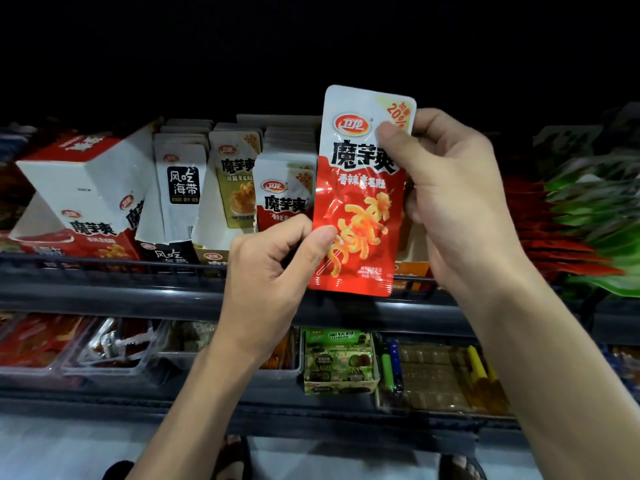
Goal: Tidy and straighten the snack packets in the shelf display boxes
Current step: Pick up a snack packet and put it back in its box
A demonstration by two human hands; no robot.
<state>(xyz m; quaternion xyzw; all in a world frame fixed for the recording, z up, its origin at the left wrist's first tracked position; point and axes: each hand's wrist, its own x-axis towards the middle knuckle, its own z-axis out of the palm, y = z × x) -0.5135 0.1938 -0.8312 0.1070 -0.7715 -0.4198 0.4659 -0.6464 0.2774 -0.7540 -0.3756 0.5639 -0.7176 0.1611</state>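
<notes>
A red and white snack packet (360, 202) is held upright in front of the upper shelf. My left hand (273, 271) pinches its lower left edge. My right hand (450, 199) grips its upper right corner, thumb on the front. Behind it stand display boxes: a row of matching red packets (284, 195), yellow packets (237, 181), white seaweed packets (180, 181), and a red and white box (90, 202) with its lid tipped open at the left.
A dark shelf rail (138, 268) runs along the front of the upper shelf. Red packets (547, 230) and green packets (602, 216) lie at the right. The lower shelf holds clear trays (69, 348), a green box (337, 362) and wrapped snacks (443, 375).
</notes>
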